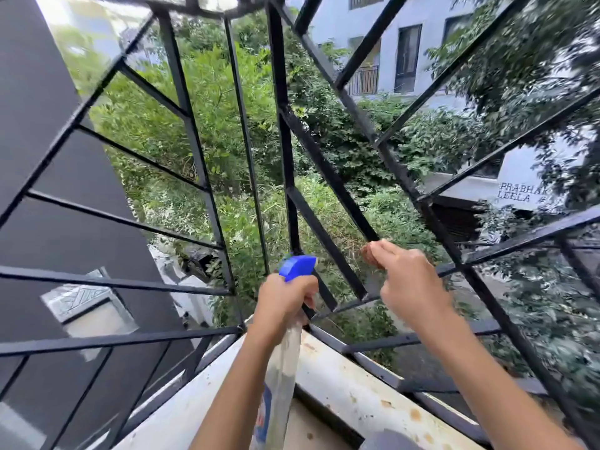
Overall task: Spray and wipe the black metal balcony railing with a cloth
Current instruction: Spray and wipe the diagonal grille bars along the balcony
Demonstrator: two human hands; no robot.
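Note:
The black metal railing fills the view, its slanted bars crossing in front of me. My left hand grips a clear spray bottle by the neck, its blue trigger head pointing up and right at the bars. My right hand holds a small brown cloth, mostly hidden in the fingers, and presses it against a slanted bar at its lower end.
A stained white ledge runs under the railing at the bottom. A dark grey wall stands at the left. Beyond the bars lie green shrubs and a pale building far below and across.

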